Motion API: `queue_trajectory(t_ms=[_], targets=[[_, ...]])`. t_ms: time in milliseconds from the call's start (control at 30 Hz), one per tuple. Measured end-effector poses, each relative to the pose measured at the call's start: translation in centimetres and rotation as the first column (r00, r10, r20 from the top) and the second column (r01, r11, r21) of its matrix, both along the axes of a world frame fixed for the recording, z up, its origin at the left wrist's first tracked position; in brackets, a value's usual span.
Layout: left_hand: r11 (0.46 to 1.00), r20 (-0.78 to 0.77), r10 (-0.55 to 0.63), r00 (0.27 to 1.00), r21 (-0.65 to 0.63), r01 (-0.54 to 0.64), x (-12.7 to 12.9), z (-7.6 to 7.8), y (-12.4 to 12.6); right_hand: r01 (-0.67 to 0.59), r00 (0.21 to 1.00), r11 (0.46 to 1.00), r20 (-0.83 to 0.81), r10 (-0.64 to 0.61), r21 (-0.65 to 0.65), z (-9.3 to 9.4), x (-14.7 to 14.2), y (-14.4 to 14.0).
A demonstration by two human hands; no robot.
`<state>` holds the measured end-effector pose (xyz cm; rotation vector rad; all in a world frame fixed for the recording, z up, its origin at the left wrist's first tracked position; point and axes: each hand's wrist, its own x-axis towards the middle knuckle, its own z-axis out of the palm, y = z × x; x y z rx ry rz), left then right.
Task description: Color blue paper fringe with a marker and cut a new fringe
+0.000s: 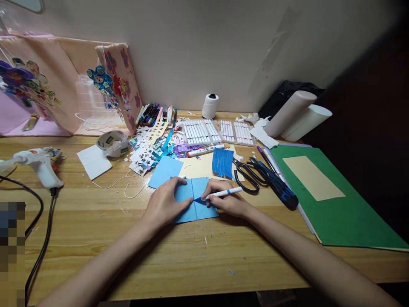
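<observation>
A blue card [204, 211] with a dark line down its middle lies flat on the wooden table. My left hand [164, 200] rests over its left part, thumb and forefinger spread apart and pressing on the card. A small white piece shows by the forefinger's tip. My right hand [226, 198] is closed around a blue marker [228, 192], its tip touching the card near the middle line. Just behind lie a light blue sheet [164, 170], a cream sheet [198, 168] and a darker blue piece coloured with strokes [223, 162].
Black-handled scissors [247, 179] and a box cutter [284, 192] lie right, beside green sheets [345, 213]. Marker trays [201, 131], paper scraps [142, 155], a tape roll [111, 143] and a thread spool [210, 106] stand behind. A corded glue gun [41, 166] is left.
</observation>
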<state>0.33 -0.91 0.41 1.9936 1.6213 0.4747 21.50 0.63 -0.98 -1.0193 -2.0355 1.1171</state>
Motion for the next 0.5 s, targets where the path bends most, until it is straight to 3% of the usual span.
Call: queue_trajectory(t_ms=[300,500], targets=[[1.0,0.0,0.004,1.0,-0.005,-0.004,0.13,-0.03,-0.03,-0.103,0.995,0.992,-0.022,0.101,-0.073,0.5,-0.07,-0.19],[1.0,0.024,0.006,1.0,-0.014,-0.006,0.14,0.16,-0.07,-0.178,0.984,0.984,-0.028,0.177,-0.018,0.37,-0.01,-0.14]])
